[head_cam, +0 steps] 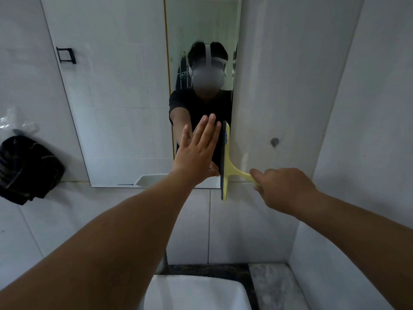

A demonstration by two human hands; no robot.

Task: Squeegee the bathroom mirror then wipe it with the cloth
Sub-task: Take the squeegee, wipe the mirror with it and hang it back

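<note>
One grip [277, 186] around squeegee [226, 159].

head cam | faces forward, slightly down | close to mirror [125, 97] | single view

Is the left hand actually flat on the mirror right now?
Touching. In the head view the left hand lies open against the mirror, its fingertips meeting those of its reflection with no gap, beside the squeegee.
</note>
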